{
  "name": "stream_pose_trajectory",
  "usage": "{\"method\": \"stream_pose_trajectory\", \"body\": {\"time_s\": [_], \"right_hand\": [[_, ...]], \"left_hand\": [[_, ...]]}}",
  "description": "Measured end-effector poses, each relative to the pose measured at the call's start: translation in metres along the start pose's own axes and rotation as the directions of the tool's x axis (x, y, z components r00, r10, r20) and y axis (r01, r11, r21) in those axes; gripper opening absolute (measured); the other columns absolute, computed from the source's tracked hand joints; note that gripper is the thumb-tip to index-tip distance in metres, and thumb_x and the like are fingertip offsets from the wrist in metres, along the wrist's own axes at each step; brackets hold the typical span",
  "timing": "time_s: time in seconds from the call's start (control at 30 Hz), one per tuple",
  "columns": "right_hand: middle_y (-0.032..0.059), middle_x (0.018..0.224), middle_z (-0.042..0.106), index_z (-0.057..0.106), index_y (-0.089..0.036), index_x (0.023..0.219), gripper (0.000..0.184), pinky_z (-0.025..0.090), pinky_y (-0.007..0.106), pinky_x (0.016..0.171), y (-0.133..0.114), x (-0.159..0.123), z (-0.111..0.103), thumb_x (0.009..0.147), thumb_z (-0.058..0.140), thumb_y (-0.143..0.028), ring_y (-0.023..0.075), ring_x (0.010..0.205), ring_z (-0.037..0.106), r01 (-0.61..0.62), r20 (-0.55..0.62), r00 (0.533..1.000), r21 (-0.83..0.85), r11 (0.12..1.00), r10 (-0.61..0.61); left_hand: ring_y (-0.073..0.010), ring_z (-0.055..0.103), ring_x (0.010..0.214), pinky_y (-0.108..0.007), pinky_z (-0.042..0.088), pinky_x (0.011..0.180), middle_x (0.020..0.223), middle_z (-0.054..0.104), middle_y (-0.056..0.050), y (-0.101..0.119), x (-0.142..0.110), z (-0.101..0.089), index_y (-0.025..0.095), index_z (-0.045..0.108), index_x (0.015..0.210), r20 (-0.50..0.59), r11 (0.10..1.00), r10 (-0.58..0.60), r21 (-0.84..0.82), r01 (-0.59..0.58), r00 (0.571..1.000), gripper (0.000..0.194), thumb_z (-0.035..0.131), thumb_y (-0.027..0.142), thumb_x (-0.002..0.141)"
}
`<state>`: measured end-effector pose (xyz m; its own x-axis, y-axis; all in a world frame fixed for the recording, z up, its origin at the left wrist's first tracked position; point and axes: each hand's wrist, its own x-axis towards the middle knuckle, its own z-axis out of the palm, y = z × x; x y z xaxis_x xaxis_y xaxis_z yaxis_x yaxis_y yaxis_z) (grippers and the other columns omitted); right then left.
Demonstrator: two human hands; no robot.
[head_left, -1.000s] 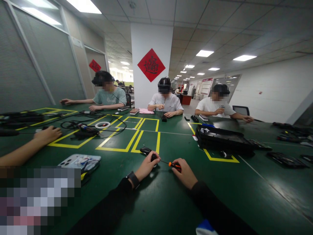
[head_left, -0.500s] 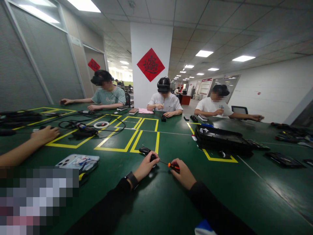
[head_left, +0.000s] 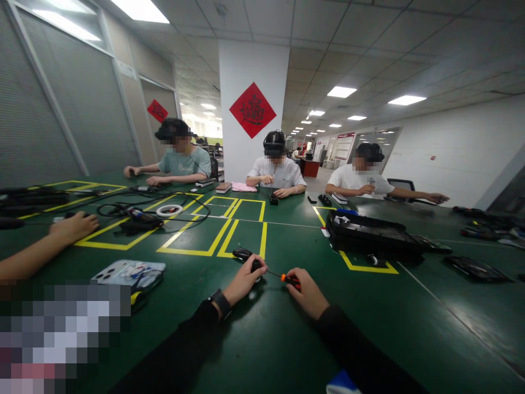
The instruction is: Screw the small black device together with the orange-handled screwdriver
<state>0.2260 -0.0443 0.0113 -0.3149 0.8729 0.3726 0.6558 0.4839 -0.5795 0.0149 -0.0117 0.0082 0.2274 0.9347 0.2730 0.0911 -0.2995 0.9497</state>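
Note:
My left hand (head_left: 244,282) is closed round a small black device (head_left: 256,265) resting on the green table (head_left: 262,350). My right hand (head_left: 307,294) grips a screwdriver with an orange and black handle (head_left: 290,280). Its thin shaft points left and its tip meets the black device. A second black part (head_left: 241,253) lies just beyond my left hand, on the yellow tape line. Both my sleeves are black, and a dark watch sits on my left wrist.
A phone in a clear case (head_left: 129,273) lies at front left. A black tool case (head_left: 375,235) stands to the right, cables and a white ring (head_left: 171,209) to the left. Three people sit across the table; another person's hand (head_left: 74,225) rests at left.
My hands have hardly moved. The far-left person's outstretched hand has drawn in along the table; the far-right person's arm has reached further right.

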Motion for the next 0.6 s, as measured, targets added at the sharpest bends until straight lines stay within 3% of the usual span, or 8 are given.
{"method": "stream_pose_trajectory", "body": {"time_s": [0.2, 0.47, 0.6], "right_hand": [[0.0053, 0.089, 0.055, 0.057, -0.019, 0.09, 0.025, 0.039, 0.032, 0.082, 0.0003, 0.0018, 0.0001, 0.088, 0.032, -0.02, 0.0167, 0.088, 0.049, 0.062, 0.007, 0.998, -0.001, 0.998, -0.062], [0.0045, 0.094, 0.055, 0.054, -0.02, 0.096, 0.019, 0.041, 0.032, 0.081, -0.0029, -0.0004, 0.0001, 0.078, 0.048, -0.017, 0.0176, 0.088, 0.051, -0.026, -0.004, 1.0, 0.049, 0.998, 0.026], [0.0052, 0.096, 0.054, 0.053, -0.02, 0.098, 0.019, 0.04, 0.032, 0.082, -0.004, -0.0008, -0.0011, 0.081, 0.045, -0.021, 0.0175, 0.09, 0.05, -0.016, 0.004, 1.0, 0.063, 0.998, 0.016]], "left_hand": [[-0.015, 0.053, 0.083, -0.027, 0.039, 0.079, 0.085, 0.058, -0.002, -0.0001, -0.0002, -0.0006, 0.019, 0.05, 0.085, 0.011, 1.0, 0.023, 0.012, -0.024, 1.0, 0.014, 0.051, 0.027, 0.074], [-0.0152, 0.053, 0.082, -0.028, 0.04, 0.079, 0.085, 0.058, -0.001, 0.0005, -0.0007, -0.0006, 0.019, 0.049, 0.086, 0.009, 0.999, 0.028, 0.031, -0.028, 1.0, 0.016, 0.053, 0.024, 0.072], [-0.0147, 0.053, 0.083, -0.028, 0.039, 0.08, 0.085, 0.057, -0.001, 0.0019, -0.0012, -0.0016, 0.019, 0.049, 0.086, 0.029, 0.999, 0.049, 0.023, -0.049, 0.998, 0.015, 0.052, 0.022, 0.072]]}}
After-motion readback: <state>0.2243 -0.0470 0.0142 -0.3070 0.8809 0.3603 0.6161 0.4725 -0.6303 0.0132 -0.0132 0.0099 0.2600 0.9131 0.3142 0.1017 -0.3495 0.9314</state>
